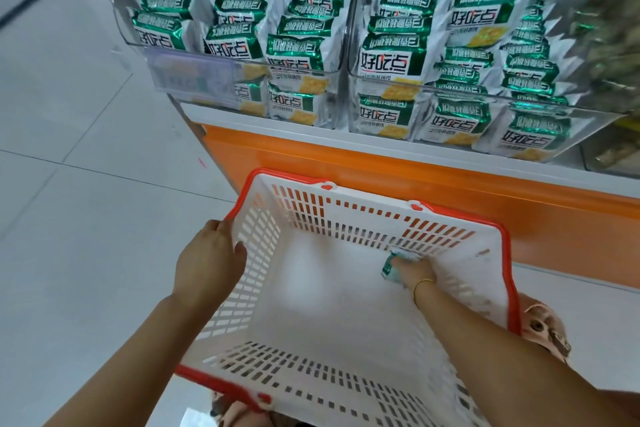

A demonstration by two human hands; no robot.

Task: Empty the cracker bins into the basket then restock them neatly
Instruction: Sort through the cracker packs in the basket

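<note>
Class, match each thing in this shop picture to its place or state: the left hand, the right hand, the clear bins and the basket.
Column one:
1. left hand
2. right hand
3. clear bins
4. basket

Column two:
A. packed with green cracker packets
B. white, with slotted walls
C. grips the basket's rim
D. holds a cracker packet inside the basket

Pairs: 1-C; 2-D; 3-A; 4-B
</note>
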